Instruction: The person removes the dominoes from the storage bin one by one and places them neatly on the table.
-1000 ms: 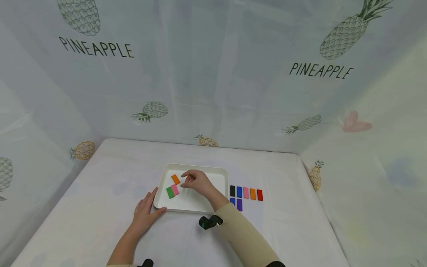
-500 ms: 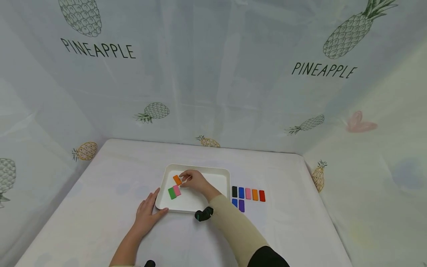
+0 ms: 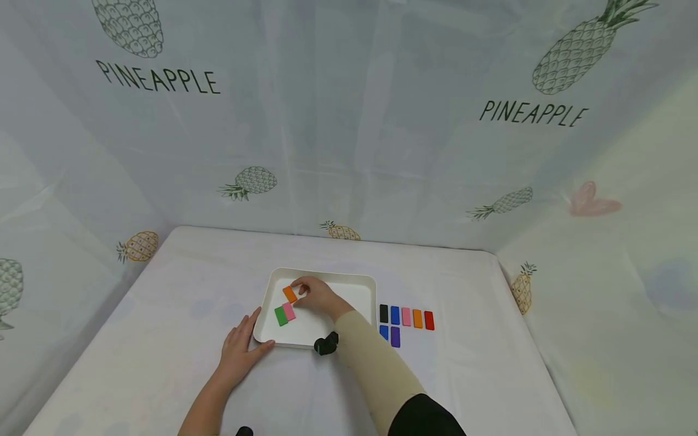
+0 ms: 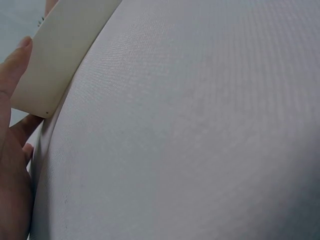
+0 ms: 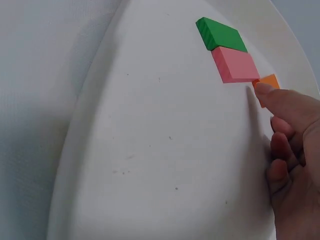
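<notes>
Pinching the orange block (image 3: 289,294), the right hand (image 3: 319,296) had three inside the tray (image 3: 305,332); left hand (image 3: 239,352) spread against it, seven blocks (image 3: 406,317) outside seemingly remained.

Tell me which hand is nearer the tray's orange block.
Right. The right hand is at the orange block; the left hand is at the near-left corner of the tray.

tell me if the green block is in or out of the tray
In: the green block lies inside the rim of the tray, beside a pink block.
</notes>
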A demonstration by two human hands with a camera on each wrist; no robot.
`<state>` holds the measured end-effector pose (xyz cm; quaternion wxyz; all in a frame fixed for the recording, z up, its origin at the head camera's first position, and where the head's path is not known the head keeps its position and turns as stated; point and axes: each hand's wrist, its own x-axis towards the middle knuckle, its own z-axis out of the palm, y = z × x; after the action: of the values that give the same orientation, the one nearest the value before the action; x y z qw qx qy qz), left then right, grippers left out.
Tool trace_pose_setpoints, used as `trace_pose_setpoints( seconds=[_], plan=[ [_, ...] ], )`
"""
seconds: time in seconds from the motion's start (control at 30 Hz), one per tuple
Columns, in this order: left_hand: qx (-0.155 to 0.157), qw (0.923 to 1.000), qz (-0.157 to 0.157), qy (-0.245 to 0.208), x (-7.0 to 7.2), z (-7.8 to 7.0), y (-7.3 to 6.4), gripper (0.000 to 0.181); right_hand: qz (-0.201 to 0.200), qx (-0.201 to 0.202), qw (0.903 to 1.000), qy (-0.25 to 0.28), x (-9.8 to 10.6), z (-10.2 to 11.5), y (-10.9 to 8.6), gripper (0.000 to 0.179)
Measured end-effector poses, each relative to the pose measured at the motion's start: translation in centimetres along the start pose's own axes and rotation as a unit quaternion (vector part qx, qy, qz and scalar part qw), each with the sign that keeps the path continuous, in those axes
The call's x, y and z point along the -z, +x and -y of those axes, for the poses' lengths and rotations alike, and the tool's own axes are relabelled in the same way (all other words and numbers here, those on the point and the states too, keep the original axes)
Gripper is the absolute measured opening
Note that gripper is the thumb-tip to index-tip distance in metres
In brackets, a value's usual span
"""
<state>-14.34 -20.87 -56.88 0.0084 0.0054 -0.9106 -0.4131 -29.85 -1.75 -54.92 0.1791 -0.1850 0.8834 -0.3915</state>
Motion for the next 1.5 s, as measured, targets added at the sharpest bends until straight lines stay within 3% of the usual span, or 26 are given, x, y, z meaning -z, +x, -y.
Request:
trace_pose_setpoints(
  seconds=[0.2,0.53,0.83,1.07,1.23,1.4,1.5],
  plan=[
    [-0.018,0.9998,-0.008,0.0,-0.1,0.1,0.1,0.085,-0.008,-0.013,0.9982,-0.058,-0.3,0.3,0.3,0.047],
    [-0.021,0.9997,-0.009,-0.001,-0.5,-0.1,0.3,0.086,-0.018,-0.045,0.9952,-0.086,-0.2,0.9,0.0,0.047],
    [-0.026,0.9996,-0.012,-0.001,-0.6,-0.3,0.3,0.086,-0.032,-0.038,0.9942,-0.096,-0.2,0.7,-0.3,0.043],
    [-0.024,0.9997,-0.008,-0.006,-0.6,-0.2,0.3,0.086,-0.035,-0.027,0.9975,-0.054,-0.1,0.5,-0.8,0.042],
    [-0.018,0.9998,-0.004,0.001,-0.4,0.1,0.2,0.086,-0.035,-0.022,0.9988,0.027,0.1,0.1,-1.1,0.041],
    [-0.004,1.0,0.003,0.002,-0.2,0.0,0.1,0.087,-0.034,-0.033,0.9911,0.124,0.4,-0.5,-1.3,0.037],
    [0.004,1.0,0.007,0.001,0.0,-0.1,-0.1,0.088,-0.032,-0.038,0.9869,0.154,0.3,-1.1,-1.3,0.037]
  ],
)
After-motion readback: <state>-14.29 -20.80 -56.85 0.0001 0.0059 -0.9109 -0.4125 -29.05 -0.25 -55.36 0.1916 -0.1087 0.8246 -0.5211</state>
